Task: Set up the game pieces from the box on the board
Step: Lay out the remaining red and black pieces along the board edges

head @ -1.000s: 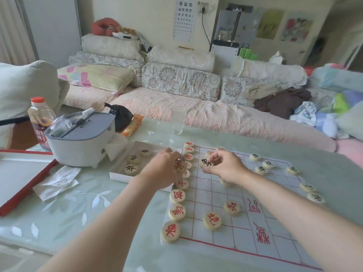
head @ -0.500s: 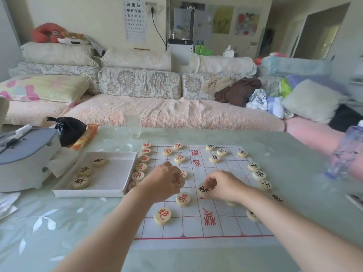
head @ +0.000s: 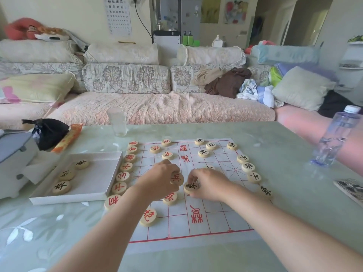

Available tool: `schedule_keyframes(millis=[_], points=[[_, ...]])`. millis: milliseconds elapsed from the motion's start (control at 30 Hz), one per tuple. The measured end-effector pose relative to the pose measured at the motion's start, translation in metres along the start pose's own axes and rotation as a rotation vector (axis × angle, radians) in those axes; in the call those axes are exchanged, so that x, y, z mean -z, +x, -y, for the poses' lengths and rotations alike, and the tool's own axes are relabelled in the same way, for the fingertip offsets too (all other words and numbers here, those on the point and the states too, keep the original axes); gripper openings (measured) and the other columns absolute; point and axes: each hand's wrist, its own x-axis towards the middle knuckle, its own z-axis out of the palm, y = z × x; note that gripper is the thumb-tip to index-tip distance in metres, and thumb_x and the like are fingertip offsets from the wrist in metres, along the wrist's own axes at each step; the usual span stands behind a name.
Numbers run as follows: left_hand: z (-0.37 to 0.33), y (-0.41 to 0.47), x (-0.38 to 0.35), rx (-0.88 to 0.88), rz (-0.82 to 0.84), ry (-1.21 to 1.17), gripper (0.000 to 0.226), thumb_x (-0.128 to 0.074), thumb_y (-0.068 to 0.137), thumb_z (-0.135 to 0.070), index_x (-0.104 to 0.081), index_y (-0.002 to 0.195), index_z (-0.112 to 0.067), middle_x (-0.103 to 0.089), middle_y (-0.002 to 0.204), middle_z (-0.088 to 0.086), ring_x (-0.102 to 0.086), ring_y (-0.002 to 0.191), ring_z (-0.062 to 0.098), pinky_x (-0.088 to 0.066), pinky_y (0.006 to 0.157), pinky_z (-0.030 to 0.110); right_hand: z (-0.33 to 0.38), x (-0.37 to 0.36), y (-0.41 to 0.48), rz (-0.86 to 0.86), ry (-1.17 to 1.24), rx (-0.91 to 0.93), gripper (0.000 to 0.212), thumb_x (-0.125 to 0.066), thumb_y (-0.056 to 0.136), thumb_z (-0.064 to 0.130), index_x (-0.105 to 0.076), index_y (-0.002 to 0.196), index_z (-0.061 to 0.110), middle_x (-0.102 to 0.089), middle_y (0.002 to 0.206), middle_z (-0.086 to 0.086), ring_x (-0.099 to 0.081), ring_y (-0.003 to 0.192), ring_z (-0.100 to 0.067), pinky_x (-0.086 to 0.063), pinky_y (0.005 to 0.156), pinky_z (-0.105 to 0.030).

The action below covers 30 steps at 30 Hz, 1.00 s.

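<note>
A pale green table (head: 275, 154) fills the lower view, with a sofa (head: 157, 108) beyond its far edge. A white paper board (head: 208, 224) with red grid lines lies at the table's middle. Just beside the board's left edge sits an open white box (head: 102, 173), holding three black-lettered discs (head: 61, 187) toward its left side. Near the table's left edge stands a grey-and-white appliance (head: 11, 154), with a black bag (head: 48, 132) behind it. A clear water bottle (head: 334, 138) stands near the right edge, and an empty glass (head: 117, 122) near the far edge.

Red-lettered pieces (head: 119, 188) run in a line along the board's left edge; black-lettered pieces (head: 254, 177) line its right edge, with a few more of each near the far edge.

Over the board's middle, the left hand (head: 157, 183) is curled, its fingers pinching a red-lettered piece (head: 177, 179) held tilted. Just beside it, the right hand (head: 212, 185) is likewise curled, thumb and fingertips gripping a black-lettered piece (head: 191, 187) low over the board; whether it touches the paper cannot be told.
</note>
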Motion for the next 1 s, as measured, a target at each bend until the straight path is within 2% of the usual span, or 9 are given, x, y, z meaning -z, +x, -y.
schedule_keyframes(millis=[167,333,433,567,733,833,1000], points=[[-0.005,0.015,-0.011,-0.021,0.007,0.015,0.050,-0.072,0.079,-0.030,-0.057,0.126,-0.022,-0.051,0.115,-0.003,-0.049,0.093,0.014,-0.042,0.079,0.024,-0.015,0.008,-0.004,-0.065,0.042,-0.001,0.029,-0.056,0.085,0.057,-0.059,0.105,0.035,-0.065,0.109,0.015,-0.061,0.099,-0.012,-0.049,0.080,-0.032],[-0.021,0.037,-0.024,-0.034,0.011,-0.010,0.047,-0.072,0.079,-0.026,-0.058,0.124,-0.021,-0.050,0.114,-0.005,-0.050,0.094,0.012,-0.040,0.078,0.021,-0.048,0.038,0.003,-0.242,0.156,-0.066,0.030,-0.065,0.080,0.060,-0.063,0.097,0.036,-0.065,0.105,0.020,-0.060,0.094,-0.006,-0.046,0.076,-0.027],[-0.032,0.054,-0.030,-0.042,0.014,-0.045,0.046,-0.071,0.080,-0.024,-0.058,0.123,-0.020,-0.050,0.113,-0.005,-0.050,0.094,0.012,-0.041,0.078,0.021,-0.081,0.055,0.018,-0.326,0.183,-0.214,0.027,-0.073,0.076,0.052,-0.064,0.095,0.034,-0.065,0.103,0.020,-0.060,0.095,-0.007,-0.044,0.076,-0.026],[-0.045,0.076,-0.038,-0.020,0.010,-0.127,0.045,-0.072,0.079,-0.024,-0.058,0.121,-0.020,-0.050,0.114,-0.004,-0.051,0.092,0.014,-0.036,0.069,0.018,-0.132,0.065,0.035,-0.385,0.161,-0.412,0.023,-0.072,0.076,0.047,-0.063,0.091,0.033,-0.066,0.098,0.017,-0.063,0.094,-0.012,-0.047,0.075,-0.026],[-0.047,0.099,-0.049,0.029,-0.003,-0.188,0.046,-0.072,0.079,-0.026,-0.056,0.122,-0.022,-0.049,0.109,-0.007,-0.051,0.091,0.013,-0.033,0.062,0.012,-0.172,0.070,0.056,-0.384,0.106,-0.527,0.023,-0.075,0.076,0.045,-0.062,0.090,0.032,-0.063,0.092,0.015,-0.063,0.096,-0.016,-0.045,0.075,-0.028],[-0.045,0.108,-0.053,0.034,-0.031,-0.195,0.049,-0.074,0.079,-0.028,-0.055,0.124,-0.023,-0.052,0.112,-0.006,-0.052,0.094,0.013,-0.038,0.070,0.017,-0.183,0.063,0.069,-0.337,0.105,-0.533,0.024,-0.074,0.076,0.048,-0.062,0.089,0.032,-0.064,0.094,0.016,-0.062,0.096,-0.015,-0.048,0.082,-0.030],[-0.040,0.113,-0.055,0.072,-0.051,-0.250,0.052,-0.075,0.078,-0.023,-0.054,0.126,-0.023,-0.050,0.115,-0.006,-0.052,0.097,0.013,-0.039,0.073,0.018,-0.186,0.049,0.080,-0.249,0.049,-0.544,0.018,-0.069,0.080,0.048,-0.061,0.083,0.032,-0.067,0.102,0.013,-0.062,0.100,-0.018,-0.046,0.086,-0.032]])
